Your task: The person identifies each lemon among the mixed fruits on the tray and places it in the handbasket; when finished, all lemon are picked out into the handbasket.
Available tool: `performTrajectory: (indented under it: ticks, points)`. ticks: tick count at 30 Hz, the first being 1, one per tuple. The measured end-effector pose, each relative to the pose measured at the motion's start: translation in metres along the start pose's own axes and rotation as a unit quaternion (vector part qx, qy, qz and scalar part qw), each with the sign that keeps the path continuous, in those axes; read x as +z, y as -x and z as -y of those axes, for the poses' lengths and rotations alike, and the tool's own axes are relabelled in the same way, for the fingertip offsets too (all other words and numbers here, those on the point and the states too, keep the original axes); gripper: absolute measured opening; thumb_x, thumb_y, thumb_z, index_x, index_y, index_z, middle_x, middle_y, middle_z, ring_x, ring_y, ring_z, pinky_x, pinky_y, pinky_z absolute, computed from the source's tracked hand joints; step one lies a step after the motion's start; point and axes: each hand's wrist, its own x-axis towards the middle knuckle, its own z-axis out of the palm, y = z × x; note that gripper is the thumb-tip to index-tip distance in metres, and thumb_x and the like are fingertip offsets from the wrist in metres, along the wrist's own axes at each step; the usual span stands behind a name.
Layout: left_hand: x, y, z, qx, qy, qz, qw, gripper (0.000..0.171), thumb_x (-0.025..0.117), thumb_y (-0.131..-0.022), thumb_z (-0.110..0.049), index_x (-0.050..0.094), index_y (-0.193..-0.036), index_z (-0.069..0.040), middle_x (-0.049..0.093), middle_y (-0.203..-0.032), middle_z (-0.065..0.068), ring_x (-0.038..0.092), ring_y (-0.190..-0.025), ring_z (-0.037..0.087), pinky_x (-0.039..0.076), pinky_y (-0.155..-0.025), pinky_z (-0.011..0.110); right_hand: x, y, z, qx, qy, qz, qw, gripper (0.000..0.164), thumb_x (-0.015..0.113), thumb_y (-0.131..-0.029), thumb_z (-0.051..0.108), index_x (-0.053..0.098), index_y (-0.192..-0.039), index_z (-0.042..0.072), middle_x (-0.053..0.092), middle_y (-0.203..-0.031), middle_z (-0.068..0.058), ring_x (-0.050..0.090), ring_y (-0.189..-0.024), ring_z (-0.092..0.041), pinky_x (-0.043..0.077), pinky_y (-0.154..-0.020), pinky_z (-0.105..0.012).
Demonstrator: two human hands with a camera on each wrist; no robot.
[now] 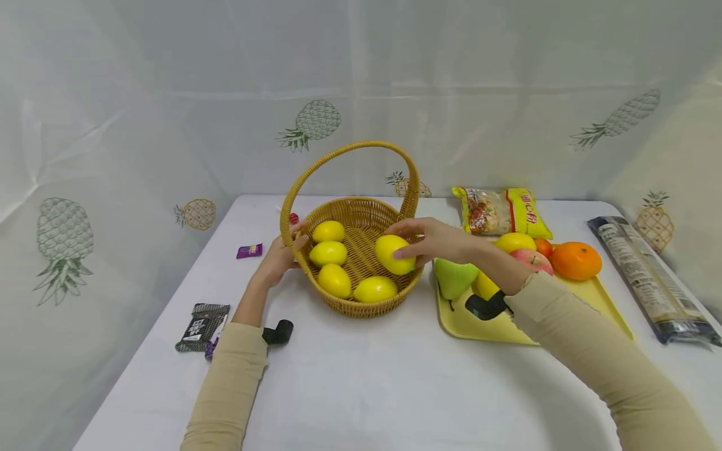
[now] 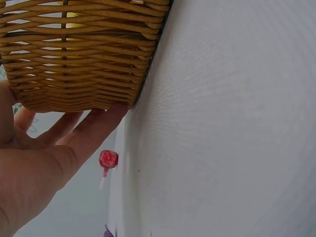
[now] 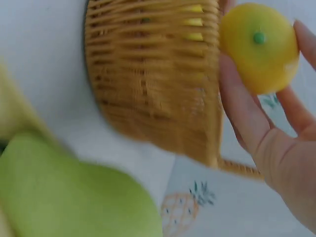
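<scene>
A lemon is held in my right hand over the right part of the wicker basket. In the right wrist view, the thumb and fingers lie around this lemon, beside the basket rim. My left hand holds the basket's left side near the foot of the handle. The left wrist view shows its fingers along the outer wicker wall. Inside the basket, several lemons lie along the left and front. The tall handle arches above.
To the right, a yellow tray bears a green pear, an apple, an orange and other fruit. Behind it lies a yellow food packet; a long packet is farther right. Small wrapped snacks and a red lollipop lie left.
</scene>
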Motion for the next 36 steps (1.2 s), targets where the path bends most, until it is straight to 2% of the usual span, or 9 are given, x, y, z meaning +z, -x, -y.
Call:
performTrajectory:
  ticks: [7, 9, 18, 22, 24, 32, 36]
  points:
    - [0.001, -0.001, 0.000, 0.002, 0.009, -0.004, 1.0000, 0.052, 0.044, -0.105, -0.026, 0.029, -0.153, -0.012, 0.031, -0.150, 0.022, 0.041, -0.128, 0.042, 0.045, -0.093, 0.060, 0.025, -0.043, 0.000, 0.032, -0.025, -0.010, 0.999, 0.057, 0.070, -0.091, 0.023, 0.046, -0.141, 0.011, 0.040, -0.143, -0.018, 0.054, -0.118, -0.031, 0.053, -0.086, -0.049]
    - [0.002, -0.001, 0.000, 0.002, 0.009, -0.003, 1.0000, 0.052, 0.044, -0.105, -0.026, 0.029, -0.153, -0.012, 0.031, -0.151, 0.022, 0.040, -0.129, 0.042, 0.045, -0.093, 0.060, 0.031, -0.053, -0.002, 0.043, -0.027, -0.014, 0.999, 0.056, 0.070, -0.091, 0.024, 0.047, -0.140, 0.010, 0.040, -0.141, -0.019, 0.055, -0.115, -0.032, 0.054, -0.085, -0.047]
    - [0.003, 0.002, -0.005, -0.008, 0.003, -0.001, 1.0000, 0.051, 0.043, -0.105, -0.025, 0.030, -0.153, -0.013, 0.031, -0.151, 0.019, 0.038, -0.130, 0.041, 0.045, -0.093, 0.060, 0.049, -0.075, -0.014, 0.065, -0.007, -0.007, 0.998, 0.057, 0.070, -0.091, 0.027, 0.047, -0.141, 0.012, 0.044, -0.139, -0.018, 0.053, -0.116, -0.029, 0.054, -0.086, -0.037]
    - [0.001, 0.001, -0.005, -0.009, 0.008, 0.003, 0.9999, 0.052, 0.043, -0.105, -0.024, 0.028, -0.153, -0.012, 0.029, -0.151, 0.021, 0.035, -0.133, 0.042, 0.044, -0.094, 0.061, 0.051, -0.079, -0.016, 0.070, 0.017, -0.001, 0.997, 0.060, 0.068, -0.092, 0.029, 0.045, -0.144, 0.012, 0.045, -0.138, -0.020, 0.049, -0.120, -0.029, 0.053, -0.087, -0.036]
    - [0.001, 0.001, -0.005, -0.010, 0.008, 0.003, 0.9999, 0.052, 0.043, -0.105, -0.024, 0.027, -0.153, -0.012, 0.029, -0.151, 0.022, 0.034, -0.133, 0.042, 0.044, -0.093, 0.061, 0.051, -0.078, -0.016, 0.074, 0.012, 0.003, 0.997, 0.059, 0.067, -0.093, 0.029, 0.045, -0.144, 0.012, 0.045, -0.139, -0.019, 0.048, -0.122, -0.029, 0.052, -0.088, -0.036]
    - [0.001, 0.000, -0.001, -0.006, -0.003, -0.001, 1.0000, 0.051, 0.043, -0.105, -0.026, 0.031, -0.152, -0.014, 0.031, -0.151, 0.018, 0.036, -0.133, 0.040, 0.046, -0.092, 0.060, 0.030, -0.064, -0.010, 0.082, -0.099, 0.040, 0.991, 0.050, 0.059, -0.098, 0.018, 0.043, -0.143, 0.005, 0.046, -0.139, -0.017, 0.048, -0.123, -0.033, 0.051, -0.091, -0.043]
    - [0.000, 0.000, -0.002, -0.007, -0.001, -0.004, 1.0000, 0.050, 0.042, -0.105, -0.024, 0.030, -0.153, -0.013, 0.031, -0.151, 0.020, 0.038, -0.130, 0.042, 0.045, -0.092, 0.060, 0.008, -0.049, -0.002, 0.072, -0.124, 0.062, 0.988, 0.051, 0.054, -0.100, 0.017, 0.036, -0.147, 0.003, 0.037, -0.146, -0.022, 0.042, -0.129, -0.039, 0.048, -0.095, -0.047]
